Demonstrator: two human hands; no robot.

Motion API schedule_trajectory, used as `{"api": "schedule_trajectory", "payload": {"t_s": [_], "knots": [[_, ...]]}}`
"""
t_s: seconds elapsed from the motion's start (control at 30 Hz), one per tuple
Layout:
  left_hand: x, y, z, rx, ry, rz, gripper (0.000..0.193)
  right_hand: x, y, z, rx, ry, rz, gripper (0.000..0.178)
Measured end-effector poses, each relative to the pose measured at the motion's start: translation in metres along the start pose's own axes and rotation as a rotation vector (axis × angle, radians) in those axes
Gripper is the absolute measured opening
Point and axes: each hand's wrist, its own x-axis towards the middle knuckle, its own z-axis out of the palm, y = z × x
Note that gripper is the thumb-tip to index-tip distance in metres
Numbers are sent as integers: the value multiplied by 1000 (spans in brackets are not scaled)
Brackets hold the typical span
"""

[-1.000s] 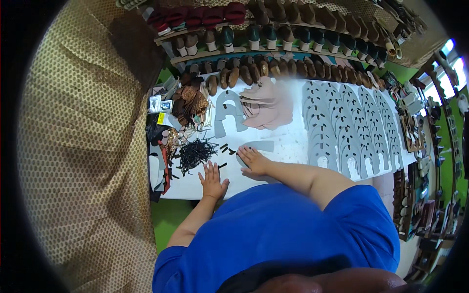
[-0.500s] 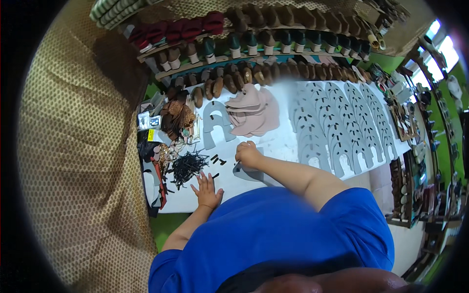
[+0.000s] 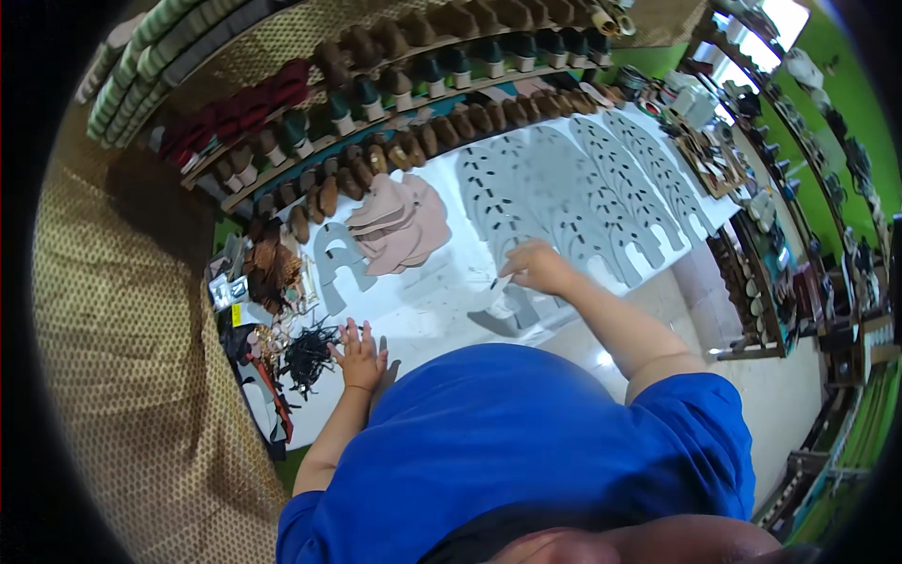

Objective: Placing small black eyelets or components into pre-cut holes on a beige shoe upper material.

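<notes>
My left hand lies on the white table with its fingers apart, beside a tangled heap of thin black strips. It holds nothing that I can see. My right hand is closed in a pinch on a grey U-shaped shoe upper, blurred by motion and near the front of the table. A small dark mark shows by the fingertips. Beyond that hand, overlapping rows of like grey uppers carry short black pieces. Farther left are a few grey uppers next to a pile of pink pieces.
Shoe lasts and shoes line the table's back edge, with racks of more shoes above. Brown material and small parts crowd the left end. Shelving stands at the right, a patterned cloth hangs at the left.
The view has swung to the right. My right hand has moved right with the grey upper, toward the rows. The left hand stays by the black strips, with its fingers still apart.
</notes>
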Motion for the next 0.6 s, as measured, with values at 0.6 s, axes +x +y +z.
{"api": "schedule_trajectory", "payload": {"t_s": [0.6], "knots": [[41, 67, -50, 15, 114, 79, 78, -155, 117, -132, 9, -383, 659, 24]]}}
